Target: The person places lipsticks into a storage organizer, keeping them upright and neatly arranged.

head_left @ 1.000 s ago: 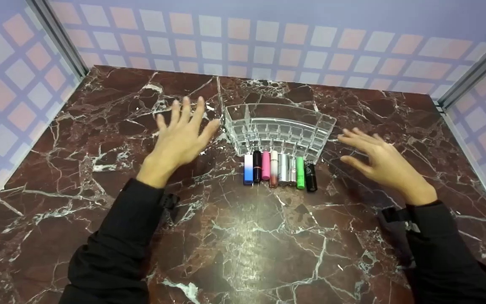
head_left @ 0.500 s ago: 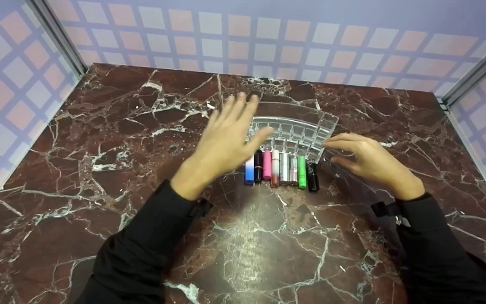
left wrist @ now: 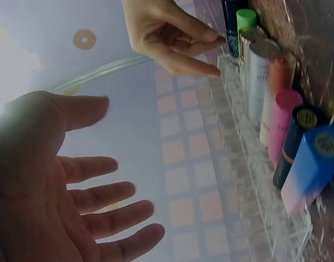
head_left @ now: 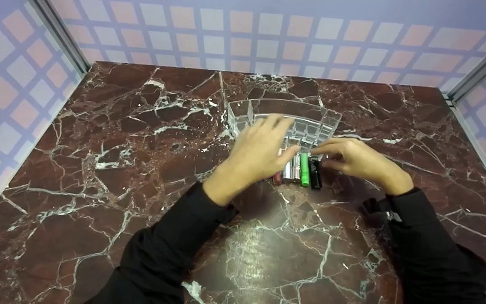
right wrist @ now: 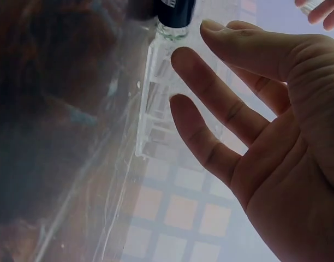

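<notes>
My left hand [head_left: 260,148] hovers over the left part of a clear acrylic organizer [head_left: 329,120], fingers spread and holding nothing. In the head view it hides several cosmetic tubes lying in a row before the organizer. The left wrist view reveals a blue-to-pink tube [left wrist: 315,158], a dark tube [left wrist: 292,147], a pink tube [left wrist: 285,123], a red-and-white tube [left wrist: 279,82] and a silver tube [left wrist: 260,76]. My right hand [head_left: 359,164], fingers loosely bent, is beside the black tube [head_left: 315,176] at the row's right end, next to a green tube [head_left: 304,171]. Its fingertips appear just apart from the black tube.
Everything lies on a dark red marbled table [head_left: 99,202]. Lilac panels with white and peach squares [head_left: 268,42] stand along its back and sides, joined by metal corner posts [head_left: 68,38].
My left hand has moved right, from beside the organizer to over its left part and the tubes. My right hand has come left and closer to the black tube. The tubes stay in place.
</notes>
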### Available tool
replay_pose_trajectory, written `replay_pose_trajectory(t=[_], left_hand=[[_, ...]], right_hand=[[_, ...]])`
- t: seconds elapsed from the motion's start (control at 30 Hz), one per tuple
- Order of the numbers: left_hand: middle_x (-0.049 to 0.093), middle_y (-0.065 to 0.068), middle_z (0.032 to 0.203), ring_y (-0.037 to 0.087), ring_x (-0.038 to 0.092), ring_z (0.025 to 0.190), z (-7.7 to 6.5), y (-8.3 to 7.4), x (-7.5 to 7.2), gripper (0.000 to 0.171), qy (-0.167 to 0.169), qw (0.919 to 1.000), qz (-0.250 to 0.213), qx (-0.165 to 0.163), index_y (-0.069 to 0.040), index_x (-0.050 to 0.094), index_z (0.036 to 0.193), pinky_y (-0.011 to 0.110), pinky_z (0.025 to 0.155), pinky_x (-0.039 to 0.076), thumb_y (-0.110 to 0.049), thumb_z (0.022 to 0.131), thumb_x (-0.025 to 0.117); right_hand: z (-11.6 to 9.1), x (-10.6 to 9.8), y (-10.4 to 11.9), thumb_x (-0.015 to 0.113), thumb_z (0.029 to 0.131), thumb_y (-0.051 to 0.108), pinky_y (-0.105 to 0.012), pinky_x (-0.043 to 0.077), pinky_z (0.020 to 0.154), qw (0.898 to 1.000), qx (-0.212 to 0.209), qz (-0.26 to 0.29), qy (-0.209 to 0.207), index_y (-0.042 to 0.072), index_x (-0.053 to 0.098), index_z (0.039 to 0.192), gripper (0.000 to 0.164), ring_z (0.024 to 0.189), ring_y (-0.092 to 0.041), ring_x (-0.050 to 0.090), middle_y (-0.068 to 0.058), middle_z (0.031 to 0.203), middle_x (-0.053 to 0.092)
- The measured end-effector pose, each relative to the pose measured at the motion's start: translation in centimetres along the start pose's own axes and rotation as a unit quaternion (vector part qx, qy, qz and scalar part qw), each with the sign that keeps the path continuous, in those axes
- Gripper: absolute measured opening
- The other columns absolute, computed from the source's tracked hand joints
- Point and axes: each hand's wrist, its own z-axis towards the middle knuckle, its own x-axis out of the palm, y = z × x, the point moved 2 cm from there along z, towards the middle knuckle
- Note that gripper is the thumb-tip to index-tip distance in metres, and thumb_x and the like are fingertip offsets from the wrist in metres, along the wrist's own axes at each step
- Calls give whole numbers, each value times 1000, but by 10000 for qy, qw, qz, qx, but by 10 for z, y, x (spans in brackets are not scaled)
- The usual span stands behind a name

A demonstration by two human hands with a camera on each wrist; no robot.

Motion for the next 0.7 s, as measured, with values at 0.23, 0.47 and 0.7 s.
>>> replay_pose_trajectory(t=[0.23, 0.47, 0.7], left_hand=[[64, 8, 132, 18, 66, 105, 9, -18, 25, 50, 336, 9989, 287, -130, -7, 54, 144, 27, 88, 55, -39, 106, 56], [62, -5, 77, 8, 51, 58, 15, -33, 49, 38, 688, 9952, 659, -224, -15, 71, 111, 21, 52, 42, -50, 103, 58], [67, -3, 83, 13, 58, 64, 18, -46, 69, 43, 869, 9910, 1012, -147, -16, 77, 113, 26, 52, 46, -54, 101, 59]], right_hand=[[1, 5, 0, 78, 83, -9, -50, 54, 97, 9992, -354, -186, -3, 2, 74, 119, 39, 111, -33, 69, -12, 122, 72], [0, 9, -1, 77, 83, -12, -46, 57, 91, 9990, -398, -188, 41, 3, 75, 117, 38, 106, -29, 71, -9, 119, 73], [0, 10, -1, 76, 84, -13, -44, 58, 88, 9990, -386, -223, 38, 3, 76, 114, 34, 104, -28, 71, -8, 117, 73]])
